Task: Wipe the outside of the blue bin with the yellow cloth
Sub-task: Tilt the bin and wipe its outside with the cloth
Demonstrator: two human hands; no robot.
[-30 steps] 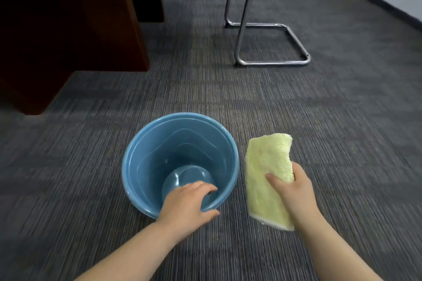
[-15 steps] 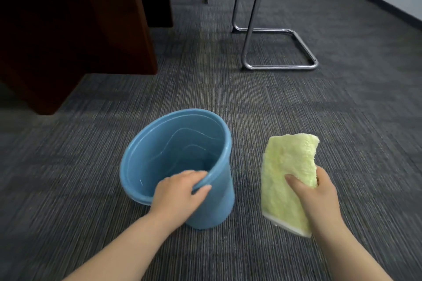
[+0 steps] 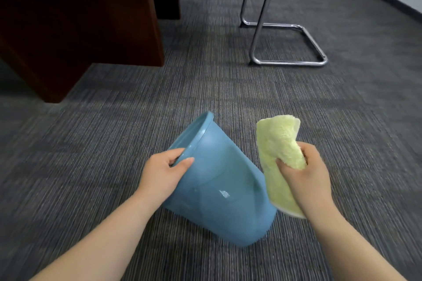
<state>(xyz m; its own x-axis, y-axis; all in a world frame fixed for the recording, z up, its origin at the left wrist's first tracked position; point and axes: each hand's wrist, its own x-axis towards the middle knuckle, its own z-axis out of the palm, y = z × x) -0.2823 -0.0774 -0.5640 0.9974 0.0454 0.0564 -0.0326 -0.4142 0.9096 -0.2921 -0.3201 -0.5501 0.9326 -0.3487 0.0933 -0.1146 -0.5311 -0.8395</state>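
Note:
The blue bin [image 3: 219, 191] is tipped well over on the grey carpet, its mouth turned away to the upper left and its outer wall facing me. My left hand [image 3: 163, 172] grips its rim, fingers inside and thumb on the outside. My right hand [image 3: 304, 177] holds the folded yellow cloth [image 3: 279, 150] just to the right of the bin; the cloth's lower end hangs close to the bin's wall, and I cannot tell whether they touch. The inside of the bin is hidden.
A dark wooden desk panel [image 3: 96, 20] stands at the upper left. A black chair with a chrome sled base [image 3: 290, 61] is at the upper right. Grey carpet [image 3: 68, 166] surrounds the bin.
The bin has been tipped from upright onto its side by my left hand, mouth swinging away to the left. My right hand has brought the cloth in closer to the bin's wall.

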